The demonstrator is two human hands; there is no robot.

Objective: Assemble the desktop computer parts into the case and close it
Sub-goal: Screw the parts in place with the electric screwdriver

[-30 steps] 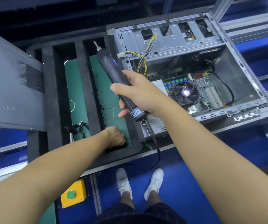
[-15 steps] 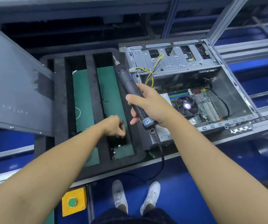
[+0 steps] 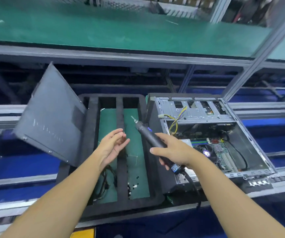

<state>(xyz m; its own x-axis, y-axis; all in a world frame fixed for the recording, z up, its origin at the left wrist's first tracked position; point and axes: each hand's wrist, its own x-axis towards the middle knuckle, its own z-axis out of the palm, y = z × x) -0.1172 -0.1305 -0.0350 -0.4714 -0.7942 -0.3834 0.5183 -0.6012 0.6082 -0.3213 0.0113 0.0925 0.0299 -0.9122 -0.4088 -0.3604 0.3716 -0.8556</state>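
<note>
Room above the open case [image 3: 251, 145] and tray [image 3: 121, 169] slots.
Yellow wires [image 3: 173, 122] cross the case's left corner, and a black cable [image 3: 237, 149] loops at its right. The panel [image 3: 52, 127] leans over the tray's left. The right hand [image 3: 174, 152] slants a screwdriver [image 3: 148, 136] across the tray's right edge.

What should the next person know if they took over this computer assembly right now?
Left hand: raised above the foam tray, fingertips near each other; a screw between them cannot be made out.
Right hand: grips the electric screwdriver, bit over the tray.
Case lies open, motherboard inside. Loose screws in the tray's right compartment, cable in the next one left. Side panel off, leaning on the left.
Left: likely drive remaining screws, fit the side panel.
</note>
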